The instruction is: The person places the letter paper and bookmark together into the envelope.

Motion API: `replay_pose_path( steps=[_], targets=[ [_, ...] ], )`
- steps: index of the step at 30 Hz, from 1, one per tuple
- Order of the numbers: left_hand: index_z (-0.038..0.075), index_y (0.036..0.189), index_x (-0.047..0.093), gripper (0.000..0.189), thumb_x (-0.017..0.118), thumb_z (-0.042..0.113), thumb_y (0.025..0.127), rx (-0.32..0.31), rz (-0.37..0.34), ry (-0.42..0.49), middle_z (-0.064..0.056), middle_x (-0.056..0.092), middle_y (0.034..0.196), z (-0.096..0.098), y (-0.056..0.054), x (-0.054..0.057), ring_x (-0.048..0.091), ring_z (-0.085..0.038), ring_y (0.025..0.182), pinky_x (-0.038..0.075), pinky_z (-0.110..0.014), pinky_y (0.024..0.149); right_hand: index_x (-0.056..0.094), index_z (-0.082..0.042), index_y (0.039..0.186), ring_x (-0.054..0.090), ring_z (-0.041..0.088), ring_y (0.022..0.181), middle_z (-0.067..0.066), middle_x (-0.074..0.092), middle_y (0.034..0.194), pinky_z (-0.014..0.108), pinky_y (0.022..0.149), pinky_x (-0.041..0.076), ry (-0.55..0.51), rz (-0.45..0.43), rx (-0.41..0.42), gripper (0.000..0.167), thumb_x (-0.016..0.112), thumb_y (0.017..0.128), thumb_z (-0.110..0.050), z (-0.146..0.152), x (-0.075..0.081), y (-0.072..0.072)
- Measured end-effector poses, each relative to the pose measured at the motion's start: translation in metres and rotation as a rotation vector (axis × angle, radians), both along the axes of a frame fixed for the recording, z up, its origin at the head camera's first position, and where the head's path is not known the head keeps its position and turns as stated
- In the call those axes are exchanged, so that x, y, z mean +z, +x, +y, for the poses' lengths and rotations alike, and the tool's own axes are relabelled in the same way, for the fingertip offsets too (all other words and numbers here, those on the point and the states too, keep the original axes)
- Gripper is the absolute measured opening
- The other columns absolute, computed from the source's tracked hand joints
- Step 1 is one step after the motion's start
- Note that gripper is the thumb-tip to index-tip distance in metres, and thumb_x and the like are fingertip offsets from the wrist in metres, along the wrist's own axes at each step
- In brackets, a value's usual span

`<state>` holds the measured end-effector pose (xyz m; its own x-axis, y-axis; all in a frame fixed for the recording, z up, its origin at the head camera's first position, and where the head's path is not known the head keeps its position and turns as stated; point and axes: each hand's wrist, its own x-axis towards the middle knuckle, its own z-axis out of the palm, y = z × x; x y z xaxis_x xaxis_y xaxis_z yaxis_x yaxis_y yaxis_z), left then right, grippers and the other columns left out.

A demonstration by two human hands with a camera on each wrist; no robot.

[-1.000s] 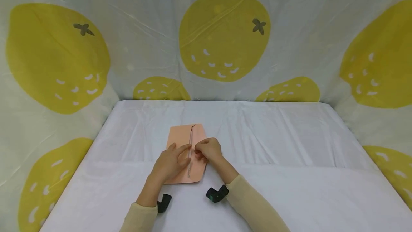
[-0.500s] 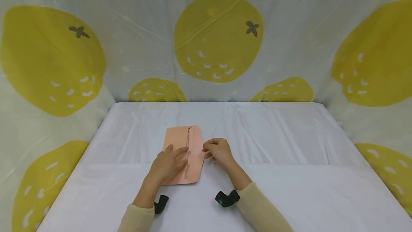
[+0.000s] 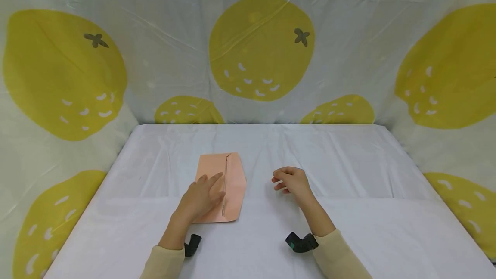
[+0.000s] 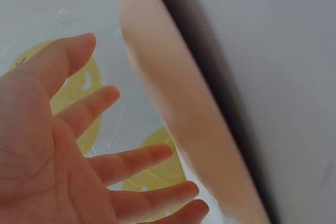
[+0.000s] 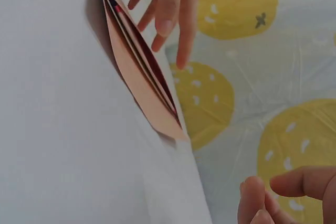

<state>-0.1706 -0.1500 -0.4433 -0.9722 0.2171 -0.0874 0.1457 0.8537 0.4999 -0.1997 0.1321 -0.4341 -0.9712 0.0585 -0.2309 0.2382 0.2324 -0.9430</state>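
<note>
A peach-pink paper envelope (image 3: 235,190) lies on the white cloth, its flap spread out toward the right. In the right wrist view its mouth gapes, and thin layered edges (image 5: 143,56), some dark, show inside the envelope (image 5: 128,72). My left hand (image 3: 198,199) rests on the envelope's left part, index finger straight along the mouth; in the left wrist view that hand (image 4: 68,145) has its fingers spread beside the envelope's edge. My right hand (image 3: 293,181) is held to the right, apart from the envelope, with fingers loosely bent and nothing in them.
A white cloth (image 3: 348,223) covers the table. Behind and at both sides hangs a pale curtain (image 3: 170,55) printed with yellow fruit. A black wrist camera (image 3: 302,243) sits under the right wrist and another black camera (image 3: 192,245) by the left.
My right hand has left the envelope's flap and moved off to the right. The left hand has stayed on the envelope, which lies almost where it was.
</note>
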Motion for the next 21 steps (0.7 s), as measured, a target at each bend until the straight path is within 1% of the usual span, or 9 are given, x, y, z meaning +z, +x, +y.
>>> replay_pose_path(
  steps=[3, 6, 11, 14, 18, 21],
  targets=[
    [0.019, 0.149, 0.042, 0.059, 0.059, 0.039, 0.096, 0.010, -0.007, 0.001, -0.030, 0.035, 0.148, -0.002, -0.002, 0.002, 0.037, -0.057, 0.127, 0.041, -0.067, 0.088, 0.065, 0.007, 0.110, 0.069, 0.018, 0.066, 0.007, 0.072, 0.086, 0.028, 0.060, 0.048, 0.007, 0.019, -0.007, 0.030, 0.062, 0.093, -0.018, 0.011, 0.003, 0.000],
    [0.017, 0.149, 0.042, 0.060, 0.059, 0.039, 0.096, 0.022, -0.006, 0.015, -0.028, 0.034, 0.149, -0.002, -0.004, 0.006, 0.035, -0.055, 0.130, 0.039, -0.068, 0.091, 0.065, 0.007, 0.110, 0.069, 0.018, 0.067, 0.007, 0.072, 0.087, 0.028, 0.060, 0.049, 0.012, 0.034, -0.017, 0.030, 0.061, 0.094, -0.018, 0.019, 0.006, 0.000],
    [0.014, 0.148, 0.043, 0.059, 0.059, 0.038, 0.096, 0.031, 0.029, 0.011, -0.028, 0.036, 0.148, -0.003, -0.005, 0.014, 0.038, -0.054, 0.129, 0.040, -0.068, 0.089, 0.065, 0.007, 0.111, 0.068, 0.017, 0.067, 0.007, 0.072, 0.088, 0.027, 0.061, 0.050, 0.054, 0.087, -0.027, 0.029, 0.061, 0.094, -0.017, 0.029, 0.012, 0.002],
    [0.012, 0.147, 0.043, 0.059, 0.059, 0.038, 0.096, 0.032, 0.041, 0.017, -0.029, 0.036, 0.148, -0.004, -0.005, 0.016, 0.037, -0.054, 0.129, 0.040, -0.068, 0.089, 0.065, 0.006, 0.110, 0.068, 0.017, 0.068, 0.012, 0.072, 0.091, 0.028, 0.061, 0.050, 0.084, 0.117, -0.028, 0.027, 0.062, 0.094, -0.016, 0.034, 0.012, 0.004],
    [0.008, 0.148, 0.040, 0.062, 0.060, 0.036, 0.096, 0.021, 0.059, 0.067, -0.031, 0.035, 0.148, -0.005, -0.005, 0.017, 0.036, -0.054, 0.130, 0.037, -0.066, 0.095, 0.065, 0.005, 0.112, 0.067, 0.018, 0.070, 0.017, 0.071, 0.097, 0.029, 0.064, 0.051, 0.122, 0.149, -0.016, 0.026, 0.062, 0.094, -0.015, 0.040, 0.009, 0.007],
    [0.005, 0.150, 0.035, 0.066, 0.060, 0.034, 0.096, 0.006, 0.070, 0.124, -0.028, 0.036, 0.148, -0.005, -0.005, 0.017, 0.035, -0.050, 0.133, 0.033, -0.062, 0.102, 0.064, 0.003, 0.116, 0.068, 0.020, 0.073, 0.018, 0.071, 0.099, 0.030, 0.068, 0.051, 0.156, 0.165, 0.000, 0.029, 0.062, 0.094, -0.016, 0.043, 0.006, 0.009]
  ],
)
